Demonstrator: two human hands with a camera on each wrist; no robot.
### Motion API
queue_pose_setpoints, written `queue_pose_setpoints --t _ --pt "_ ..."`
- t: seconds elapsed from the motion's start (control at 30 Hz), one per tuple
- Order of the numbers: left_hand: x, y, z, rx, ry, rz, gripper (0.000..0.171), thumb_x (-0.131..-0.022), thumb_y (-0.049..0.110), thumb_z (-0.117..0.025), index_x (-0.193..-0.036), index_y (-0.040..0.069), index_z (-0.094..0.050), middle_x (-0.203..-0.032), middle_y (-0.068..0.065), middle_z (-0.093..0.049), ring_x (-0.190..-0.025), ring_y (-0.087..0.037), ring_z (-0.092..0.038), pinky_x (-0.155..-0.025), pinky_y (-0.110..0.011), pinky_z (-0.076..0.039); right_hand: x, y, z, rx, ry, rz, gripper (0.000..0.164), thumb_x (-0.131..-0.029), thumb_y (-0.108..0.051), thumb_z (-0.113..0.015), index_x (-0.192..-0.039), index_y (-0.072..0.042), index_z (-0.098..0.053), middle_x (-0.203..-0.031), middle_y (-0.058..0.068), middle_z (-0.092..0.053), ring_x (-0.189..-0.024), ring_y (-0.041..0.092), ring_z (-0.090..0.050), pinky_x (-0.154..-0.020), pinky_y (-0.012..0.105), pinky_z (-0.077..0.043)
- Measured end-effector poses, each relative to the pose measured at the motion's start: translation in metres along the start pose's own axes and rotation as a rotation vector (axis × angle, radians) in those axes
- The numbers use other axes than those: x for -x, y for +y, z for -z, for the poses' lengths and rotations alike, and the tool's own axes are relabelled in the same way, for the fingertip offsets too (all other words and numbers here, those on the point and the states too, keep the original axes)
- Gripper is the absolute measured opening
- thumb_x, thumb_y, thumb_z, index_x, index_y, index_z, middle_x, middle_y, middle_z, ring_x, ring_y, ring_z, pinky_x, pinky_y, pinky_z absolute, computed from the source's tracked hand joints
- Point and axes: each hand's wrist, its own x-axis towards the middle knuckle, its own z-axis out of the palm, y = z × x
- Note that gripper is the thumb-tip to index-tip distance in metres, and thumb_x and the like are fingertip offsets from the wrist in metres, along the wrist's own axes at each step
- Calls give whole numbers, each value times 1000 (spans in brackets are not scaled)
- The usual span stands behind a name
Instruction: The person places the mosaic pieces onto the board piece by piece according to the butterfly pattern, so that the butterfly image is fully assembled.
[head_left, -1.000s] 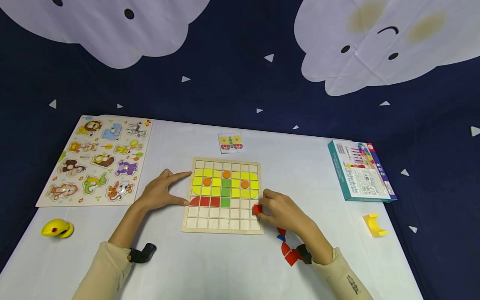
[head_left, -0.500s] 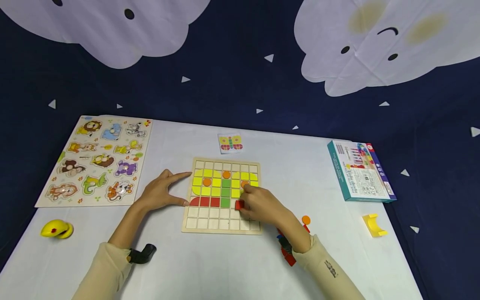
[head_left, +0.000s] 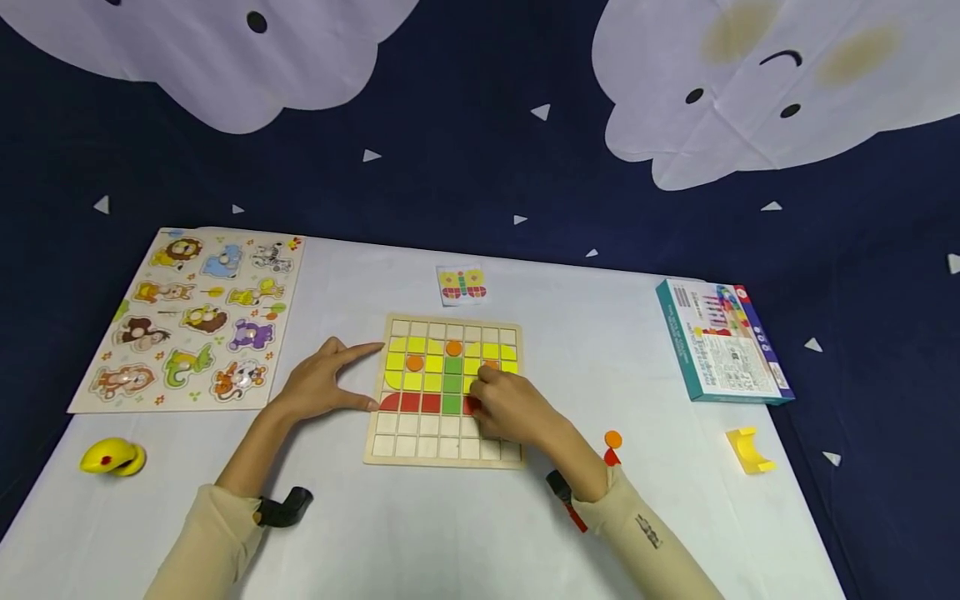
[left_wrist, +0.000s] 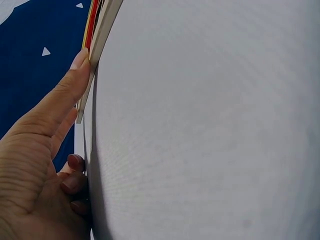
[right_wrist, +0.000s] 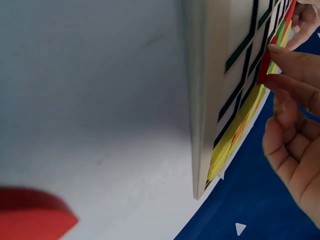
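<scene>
A wooden grid board (head_left: 416, 458) lies on the table, with yellow, orange, green and red pieces set in its cells. At its left edge rests my left hand (head_left: 318, 387), thumb and index finger spread apart; in the left wrist view the thumb (left_wrist: 72, 80) touches the board's side. Over the right half of the board, my right hand (head_left: 513, 408) pinches a red square piece (right_wrist: 265, 62) between thumb and index finger, right of the green column (head_left: 452, 385). The hand covers part of the cells behind it.
Loose red pieces (head_left: 612, 457) and an orange disc (head_left: 612, 439) lie by my right forearm. A butterfly picture card (head_left: 461, 286) is behind the board. An animal puzzle (head_left: 191, 321) and yellow toy (head_left: 112, 457) stand left; a box (head_left: 723, 342) and yellow arch (head_left: 748, 451) right.
My right hand has moved left from the board's right edge with the red square piece, which now sits low beside the green column. The left hand has stayed in place.
</scene>
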Motion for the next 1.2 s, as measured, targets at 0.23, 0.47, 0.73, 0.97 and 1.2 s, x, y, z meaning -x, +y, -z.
queue_pose_setpoints --t 0.23,0.47,0.73,0.97,1.2 --pt "0 0 -1 -8 -2 4 95 -63 47 -91 -145 21 -52 -91 -7 -40 -75 -20 -39 -66 -33 -31 -5 -4 2 -101 -62 -92 5 -82 -3 -71 -83 -6 -67 -80 3 -55 -72 14 -44 -63 27 -42" --pt "0 -1 -2 -5 -9 12 96 -62 46 -92 -146 21 -51 -92 -7 -41 -76 -20 -39 -66 -33 -31 8 0 10 -127 -80 -134 17 -88 -19 -76 -98 -6 -74 -89 4 -59 -73 13 -50 -70 29 -48" --pt "-1 0 0 -4 -15 18 97 -62 46 -92 -147 21 -50 -92 -7 -40 -76 -21 -38 -66 -33 -31 53 14 25 -131 -40 -185 24 -84 -13 -78 -105 -1 -74 -93 6 -62 -70 10 -50 -65 24 -47" --pt "0 1 0 -7 -23 28 98 -62 48 -91 -147 20 -50 -93 -8 -39 -77 -21 -39 -67 -33 -31 97 20 30 -121 -72 -254 21 -79 -12 -82 -96 -3 -73 -90 4 -61 -70 9 -51 -67 24 -50" --pt "-1 1 0 -10 -23 33 99 -62 47 -92 -147 21 -50 -93 -8 -40 -77 -21 -39 -67 -33 -31 136 21 27 -146 -85 -277 18 -80 -14 -81 -93 -6 -73 -86 -1 -58 -71 7 -50 -66 23 -49"
